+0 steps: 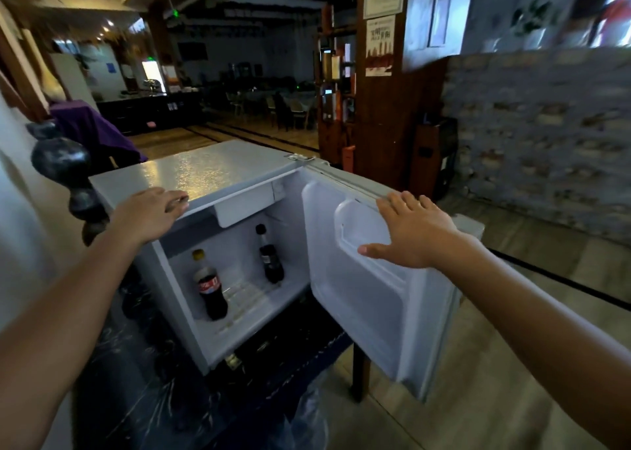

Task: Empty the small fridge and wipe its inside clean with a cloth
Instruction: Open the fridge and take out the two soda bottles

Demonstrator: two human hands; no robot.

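**Fridge open, two bottles inside**

The small white fridge point(205, 176) sits on a dark counter point(143, 364), its door point(368, 299) swung wide. The left hand point(153, 210) rests flat on the fridge top's front edge, fingers relaxed. The right hand point(409, 231), fingers spread, touches the door's top edge. Inside stand a yellow-capped cola bottle point(210, 287) and a black-capped bottle point(270, 256).

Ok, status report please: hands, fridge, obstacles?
Left hand open, resting on fridge top. Right hand open on door. Two cola bottles inside. No cloth visible.
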